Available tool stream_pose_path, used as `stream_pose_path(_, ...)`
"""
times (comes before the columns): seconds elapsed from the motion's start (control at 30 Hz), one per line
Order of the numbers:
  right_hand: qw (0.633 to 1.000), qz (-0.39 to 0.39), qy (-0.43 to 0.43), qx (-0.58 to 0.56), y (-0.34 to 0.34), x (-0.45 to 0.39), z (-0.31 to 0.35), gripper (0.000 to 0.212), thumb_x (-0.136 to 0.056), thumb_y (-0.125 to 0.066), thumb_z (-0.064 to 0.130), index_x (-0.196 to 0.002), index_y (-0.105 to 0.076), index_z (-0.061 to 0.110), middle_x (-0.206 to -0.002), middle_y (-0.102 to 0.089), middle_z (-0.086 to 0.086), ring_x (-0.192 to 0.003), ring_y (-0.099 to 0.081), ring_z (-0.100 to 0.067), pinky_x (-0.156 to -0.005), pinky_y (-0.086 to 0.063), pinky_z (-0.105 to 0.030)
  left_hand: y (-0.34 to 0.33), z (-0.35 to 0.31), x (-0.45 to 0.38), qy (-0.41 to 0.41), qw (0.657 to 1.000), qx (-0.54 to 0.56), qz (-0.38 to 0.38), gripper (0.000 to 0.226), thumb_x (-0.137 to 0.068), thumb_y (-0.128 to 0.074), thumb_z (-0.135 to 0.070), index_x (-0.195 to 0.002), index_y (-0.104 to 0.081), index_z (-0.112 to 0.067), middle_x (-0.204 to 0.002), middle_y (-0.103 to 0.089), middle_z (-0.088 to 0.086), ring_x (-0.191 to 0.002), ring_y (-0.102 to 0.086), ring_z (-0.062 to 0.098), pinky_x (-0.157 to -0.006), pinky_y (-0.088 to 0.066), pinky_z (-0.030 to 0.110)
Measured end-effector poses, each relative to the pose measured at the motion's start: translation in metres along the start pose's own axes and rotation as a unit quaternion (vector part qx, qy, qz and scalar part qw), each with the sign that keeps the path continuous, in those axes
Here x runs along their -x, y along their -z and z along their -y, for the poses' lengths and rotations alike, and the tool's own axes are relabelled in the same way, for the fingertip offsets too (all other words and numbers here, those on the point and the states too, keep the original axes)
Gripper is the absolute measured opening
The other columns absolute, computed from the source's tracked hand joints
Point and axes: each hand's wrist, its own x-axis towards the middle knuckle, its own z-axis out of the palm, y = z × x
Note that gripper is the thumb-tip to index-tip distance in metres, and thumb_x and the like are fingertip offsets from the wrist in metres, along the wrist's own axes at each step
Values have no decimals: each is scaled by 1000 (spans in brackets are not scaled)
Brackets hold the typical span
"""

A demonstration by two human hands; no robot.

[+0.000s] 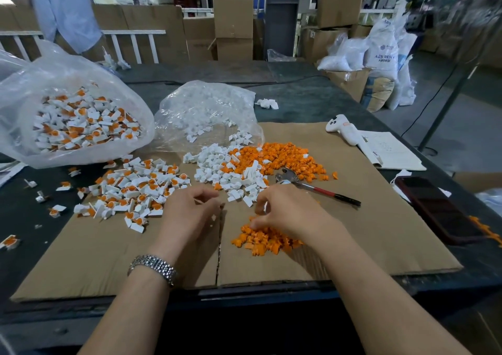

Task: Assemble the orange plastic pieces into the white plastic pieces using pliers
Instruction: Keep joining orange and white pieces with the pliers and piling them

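Note:
My left hand (190, 213) hovers over the cardboard (380, 219) with its fingers curled; a small white piece (213, 217) shows at its fingertips. My right hand (288, 213) reaches down with curled fingers into a small pile of orange pieces (266, 242); whether it pinches one is hidden. Beyond the hands lie loose white pieces (217, 164) and a larger orange heap (285, 156). The pliers (317, 189), red-handled, lie untouched on the cardboard right of the white pieces. Assembled white-and-orange pieces (135, 189) are spread to the left.
A clear bag of assembled pieces (78, 121) stands at the back left, and a bag of white pieces (206, 107) behind the heaps. A dark phone (437, 208), a notebook (391, 151) and a white handheld device (342, 130) lie at the right. A person stands far left.

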Motion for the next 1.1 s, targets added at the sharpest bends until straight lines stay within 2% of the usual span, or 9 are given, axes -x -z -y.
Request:
stream_pose_path(0.07,1000,3,7,7,-1,-1,2,30,-82,-81,37,-105,-73,18,-104,-68,1,-95,-63,-16,-72,-46,-29,1,3,1,21,999,30,9,12,-96,-71,-20,-106,-78,-19,-96,-75,-2,-78,-66,5,-59,-46,13)
stream_pose_path(0.2,998,-33,6,46,-6,-2,4,17,-91,-71,19,-105,-72,10,-107,-70,-7,-96,-65,-23,-83,-56,-38,2,3,6,97,977,186,40,10,-95,-71,-13,-102,-78,-10,-78,-78,8,-63,-71,10,-59,-55,17)
stream_pose_path(0.33,994,-57,1,93,-9,-3,5,14,-97,-59,12,-106,-69,9,-109,-67,-11,-98,-65,-27,-85,-56,-42,-2,-1,14,205,870,445,60,15,-88,-73,1,-102,-74,4,-94,-77,26,-84,-79,29,-64,-63,29)
stream_pose_path(0.5,989,-61,7,133,-11,-5,9,20,-95,-57,3,-112,-66,10,-112,-65,-11,-103,-63,-28,-86,-55,-39,0,6,10,208,836,500,87,42,-72,-79,0,-112,-69,6,-106,-76,27,-98,-77,35,-70,-63,26)
stream_pose_path(0.7,979,-129,17,155,-11,-8,9,16,-102,-53,16,-117,-55,14,-116,-57,-8,-105,-59,-26,-83,-47,-36,2,13,6,187,831,517,81,37,-71,-79,-3,-105,-71,6,-98,-77,22,-90,-78,30,-72,-64,26)
stream_pose_path(0.8,988,-157,8,4,-3,-8,11,11,-103,-53,23,-107,-50,13,-102,-63,-7,-90,-61,-23,-71,-45,-34,4,13,8,186,811,546,100,33,-71,-78,1,-102,-71,7,-102,-76,24,-91,-78,29,-67,-62,23)
stream_pose_path(0.87,980,-158,10,-121,2,-7,13,16,-98,-63,30,-100,-59,14,-92,-67,-2,-82,-63,-18,-72,-51,-33,5,12,9,188,793,570,105,25,-73,-77,2,-98,-74,6,-104,-76,25,-92,-78,28,-66,-61,21)
stream_pose_path(0.97,948,-146,30,-282,5,-4,13,15,-90,-74,29,-96,-75,15,-81,-71,2,-68,-66,-8,-66,-55,-24,4,9,11,169,801,564,110,6,-77,-77,-3,-79,-82,-6,-98,-78,17,-88,-79,23,-61,-60,18)
stream_pose_path(1.1,903,-97,66,-413,7,-1,10,16,-96,-68,17,-109,-76,17,-80,-74,-4,-71,-69,-8,-73,-56,-19,2,4,14,149,809,557,112,11,-73,-78,-1,-81,-83,-7,-97,-77,19,-83,-78,21,-63,-60,18)
